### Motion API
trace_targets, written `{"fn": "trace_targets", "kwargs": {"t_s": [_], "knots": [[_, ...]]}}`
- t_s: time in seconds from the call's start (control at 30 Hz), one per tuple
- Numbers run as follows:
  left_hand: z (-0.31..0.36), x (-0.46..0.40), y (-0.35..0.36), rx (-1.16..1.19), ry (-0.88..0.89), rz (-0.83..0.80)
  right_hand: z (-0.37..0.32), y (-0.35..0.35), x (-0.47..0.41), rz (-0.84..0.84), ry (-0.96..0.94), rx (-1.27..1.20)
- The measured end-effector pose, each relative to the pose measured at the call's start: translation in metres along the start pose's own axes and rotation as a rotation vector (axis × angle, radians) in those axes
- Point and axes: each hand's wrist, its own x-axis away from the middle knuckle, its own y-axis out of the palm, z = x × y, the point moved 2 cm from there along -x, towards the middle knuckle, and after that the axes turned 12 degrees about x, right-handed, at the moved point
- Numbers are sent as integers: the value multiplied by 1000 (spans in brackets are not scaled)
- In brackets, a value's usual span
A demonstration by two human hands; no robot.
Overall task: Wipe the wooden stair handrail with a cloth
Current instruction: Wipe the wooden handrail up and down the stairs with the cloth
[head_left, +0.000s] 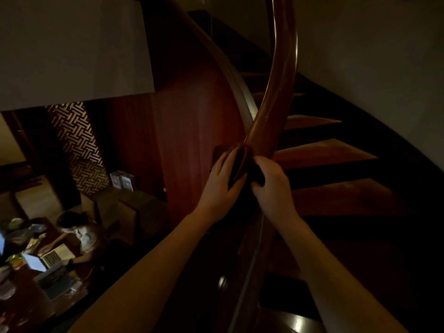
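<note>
While nothing down on the cluttered desk (28, 258) at lower left offers writing sharp enough to read, not even the open laptop (45, 260) with its lit screen, a seated person (79, 234) leans over it, seen from above. Behind them stands a dark lattice-patterned wall panel (77, 140), and right of that rises the reddish curved wooden stair wall (192, 131).

Now the action: the left hand (221, 181) lies along the left side of the glossy dark-brown curved wooden handrail (278, 87), fingers fairly straight, pressing a dark brown folded cloth (240, 164) against the wood. The cloth is draped over the rail, sitting right between the two hands. Across the rail, the right hand (271, 186) has its fingers curled, pinching a dark bunch of that cloth on the rail's right side. In this dim light the cloth nearly matches the rail; its colour is hard to fix. The handrail sweeps upward and away, catching a faint sheen. To the right, reddish-brown wooden stair treads (324, 155) fan out in shadow beside a plain pale wall (384, 56).
</note>
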Motion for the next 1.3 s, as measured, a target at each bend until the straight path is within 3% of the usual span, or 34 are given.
{"fn": "trace_targets", "kwargs": {"t_s": [0.2,0.5,0.77,1.07,1.3], "knots": [[-3,28,-3,-108,73,-57,9,6,15,-57,-62,10],[12,-73,18,-248,0,82,39,-14,-82,-53,-11,83],[5,-30,17,-414,81,185,35,-14,-42,-71,-66,91],[16,-172,38,-429,-25,227,77,-27,-173,-27,-54,220],[11,-217,40,-419,-106,285,88,-32,-219,-89,-118,182]]}}
